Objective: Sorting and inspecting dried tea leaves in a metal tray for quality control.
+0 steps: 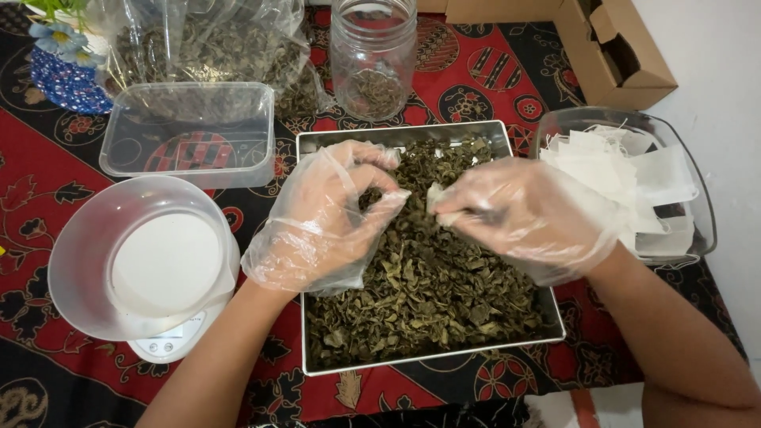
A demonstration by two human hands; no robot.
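A metal tray (317, 143) holds a bed of dried green leaves (428, 293). Both my hands wear loose clear plastic gloves and hover over the tray's far half. My left hand (333, 214) pinches its thumb and forefinger together, apparently on a few leaves. My right hand (523, 214) grips a small white paper pouch (438, 204), its open end facing the left fingertips.
A clear dish (697, 198) of white paper pouches stands right of the tray. At left, a white bowl (71, 261) rests on a small scale (170, 345). Behind are an empty plastic tub (190, 131), a bag of leaves (214, 43), a glass jar (372, 55) and a cardboard box (626, 63).
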